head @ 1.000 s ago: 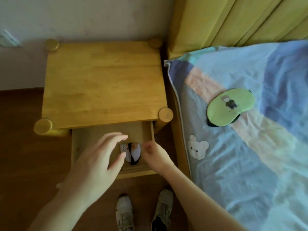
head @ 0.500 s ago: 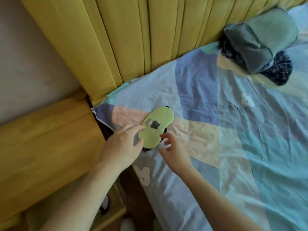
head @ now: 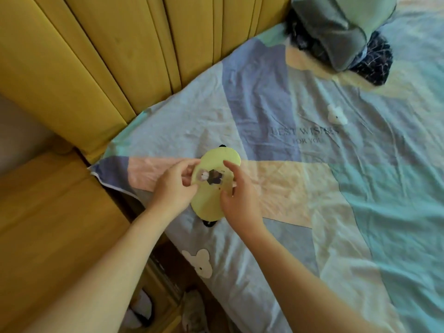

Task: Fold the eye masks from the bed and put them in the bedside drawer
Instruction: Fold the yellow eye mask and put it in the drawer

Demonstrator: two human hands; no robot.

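A light green eye mask (head: 211, 200) with a small cartoon print and black backing lies near the bed's left edge. My left hand (head: 174, 188) pinches its left edge at the middle, and my right hand (head: 240, 198) pinches the right edge, both closed on the mask. Below left, the open bedside drawer (head: 165, 316) shows a folded white and black eye mask (head: 141, 311) inside, partly hidden by my left forearm.
The wooden bedside table (head: 48, 212) stands left of the bed. A yellow padded headboard (head: 120, 56) runs along the top. A grey-green pillow on dark fabric (head: 341, 32) sits at the top right. A patchwork sheet (head: 336, 188) covers the bed. A shoe (head: 194, 313) shows below.
My hands left the drawer, where one folded mask now lies, and moved right to the bed. They have closed on both sides of the green mask. The view swung toward the bed.
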